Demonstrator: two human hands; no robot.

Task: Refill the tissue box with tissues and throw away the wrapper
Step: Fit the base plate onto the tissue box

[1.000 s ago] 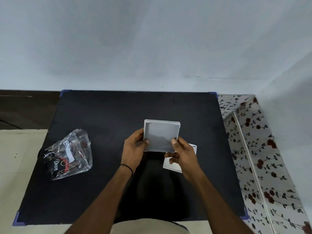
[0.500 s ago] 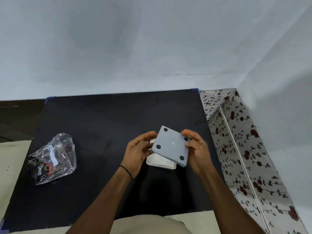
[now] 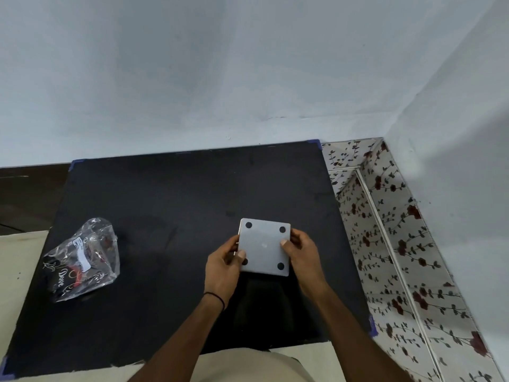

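You are in a plain home room: a black-covered table [image 3: 165, 216] stands against a pale blue wall [image 3: 220, 64], with rose-patterned tiles [image 3: 399, 244] at right and cream floor [image 3: 19, 257] at left.

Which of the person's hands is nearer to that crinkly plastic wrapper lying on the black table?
The left hand. It grips the grey tissue box's left edge, on the side facing the wrapper. The right hand holds the box's far edge, farther away.
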